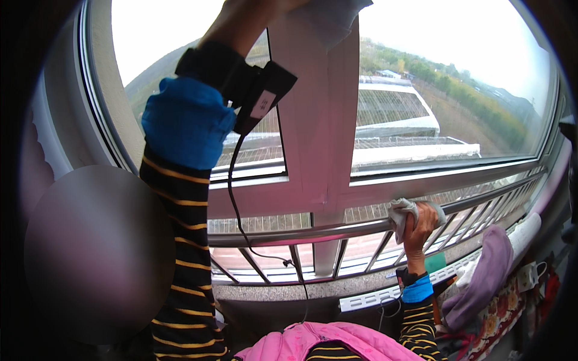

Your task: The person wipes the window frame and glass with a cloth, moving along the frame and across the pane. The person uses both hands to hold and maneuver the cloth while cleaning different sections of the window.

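Note:
My left hand [262,11] reaches up to the top edge of the view, where its fingers are cut off. A grey cloth [336,20] hangs from it against the pinkish-white window frame [316,113]. A black device [266,94] with a cable is strapped at that wrist, above a bunched blue cuff. Lower right, my right hand [421,225] grips a second grey cloth [403,215], folded over the steel handrail [361,229] below the window. The thumb is on the near side of the rail.
Upright metal bars [341,258] support the handrail above a stone sill [266,291]. A white slotted strip [370,300] runs below. Purple cloth [481,280] and a power socket [527,276] are at right. The black cable [232,194] dangles before the rail. A blurred patch covers the lower left.

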